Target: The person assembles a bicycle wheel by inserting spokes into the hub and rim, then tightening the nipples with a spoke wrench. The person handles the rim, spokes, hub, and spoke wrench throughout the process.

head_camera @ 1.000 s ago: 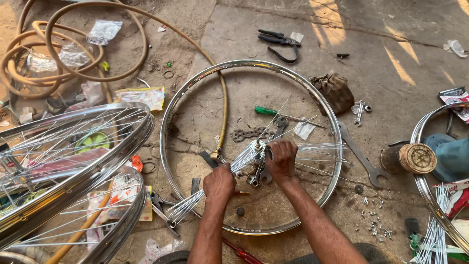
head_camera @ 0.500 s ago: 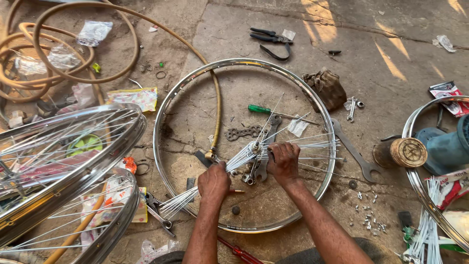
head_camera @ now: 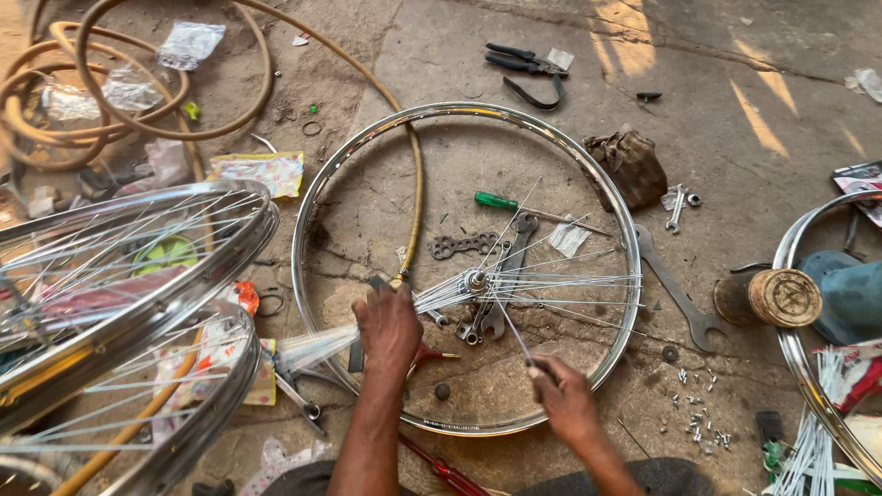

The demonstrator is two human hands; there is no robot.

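A chrome bicycle rim point(head_camera: 625, 239) lies flat on the concrete floor. Inside it sits a hub point(head_camera: 475, 279) with many loose spokes point(head_camera: 570, 280) fanning out to the right and left. My left hand point(head_camera: 389, 328) presses down on the bundle of spokes just left of the hub. My right hand point(head_camera: 562, 393) is nearer the rim's lower edge and pinches the end of a single spoke point(head_camera: 514, 335) that runs up to the hub.
Built wheels point(head_camera: 138, 266) stack at the left. A green-handled screwdriver point(head_camera: 496, 200), spanners point(head_camera: 675, 294), pliers point(head_camera: 524, 62), a hose point(head_camera: 415, 193), a spool point(head_camera: 781, 296), scattered nipples point(head_camera: 698, 427) and another rim point(head_camera: 795, 358) lie around.
My right hand has drawn back from the hub toward the rim's near edge, pulling one spoke out with it. My left hand stays on the spoke bundle. The view has shifted slightly.
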